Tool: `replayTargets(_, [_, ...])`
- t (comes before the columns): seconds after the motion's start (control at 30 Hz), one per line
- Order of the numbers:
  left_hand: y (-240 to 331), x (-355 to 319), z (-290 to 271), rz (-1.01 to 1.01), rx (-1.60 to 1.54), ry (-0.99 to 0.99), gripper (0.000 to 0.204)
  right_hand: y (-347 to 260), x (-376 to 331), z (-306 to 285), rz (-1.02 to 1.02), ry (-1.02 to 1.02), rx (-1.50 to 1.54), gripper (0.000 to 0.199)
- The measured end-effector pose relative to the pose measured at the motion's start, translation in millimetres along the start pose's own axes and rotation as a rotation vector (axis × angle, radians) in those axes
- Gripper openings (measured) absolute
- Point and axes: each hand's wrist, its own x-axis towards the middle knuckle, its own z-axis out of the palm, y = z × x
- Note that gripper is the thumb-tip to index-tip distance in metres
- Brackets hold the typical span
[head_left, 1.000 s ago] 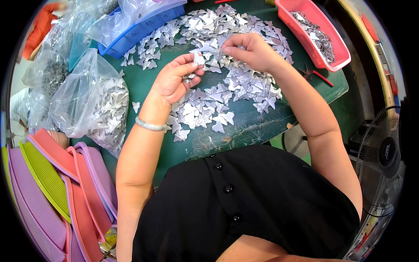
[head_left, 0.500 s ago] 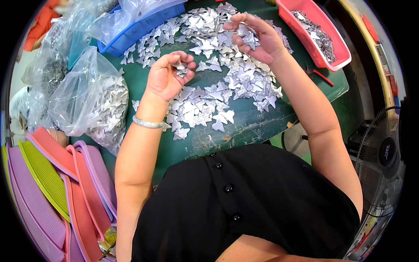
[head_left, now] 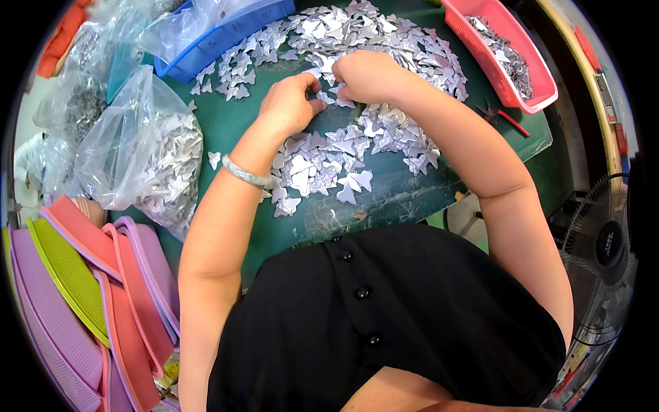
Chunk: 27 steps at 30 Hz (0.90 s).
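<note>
Landmark = blue bin (head_left: 233,40) at the far left of the green worktop (head_left: 329,223); all positions relative to it, sides are the wearer's own. Main stock: flat silver butterfly-shaped pieces (head_left: 326,165), loose on the worktop, spread in a broad arc from just right of the blue bin, with a second thick patch to its right and nearer the wearer. Pieces overlap, lie at mixed angles, some plain-faced, some patterned. One stray (head_left: 214,160) sits on the nearer side of the bin, apart from the rest

Left hand (head_left: 292,103): right of and nearer than the blue bin, back up, fingers curled, thumb and index close to a few pieces; palm hidden, can't tell if it grips any. Pale bangle (head_left: 245,172) on that wrist. Right hand (head_left: 371,75): further right of the bin, just beside the left, fingers bent down over the pieces; fingertips partly hidden, can't tell if gripping

Around the bin: clear bag (head_left: 123,151) of silver pieces on its nearer left side; stacked purple, pink and green baskets (head_left: 65,281) beyond that bag, nearer the wearer. Far right of the bin: pink basket (head_left: 537,103) holding small metal parts, red-handled tool (head_left: 513,125) just nearer than that basket
</note>
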Motion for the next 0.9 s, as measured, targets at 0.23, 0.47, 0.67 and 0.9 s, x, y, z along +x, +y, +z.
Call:
replayTargets(0.23, [-18.4, -3.1, 1.3, -0.045, -0.713, -0.092, 0.011, 31.1, -5.0, -11.0, 0.057, -0.198, 1.167, 0.012])
replayTargets(0.47, [3.1, -9.8, -14.9, -0.271, -1.334, -0.16, 0.019, 45.2, -14.8, -16.8, 0.001, -0.112, 1.646, 0.014])
replayTargets(0.67, [10.1, 8.2, 15.7, 0.002, -0.298, -0.06, 0.026, 41.6, -15.6, -22.7, 0.02, -0.122, 0.788, 0.02])
replayTargets(0.9, [24.7, 9.4, 16.2, -0.016, 0.014, -0.107, 0.024, 31.2, -18.3, -17.1, -0.194, -0.095, 0.101, 0.036])
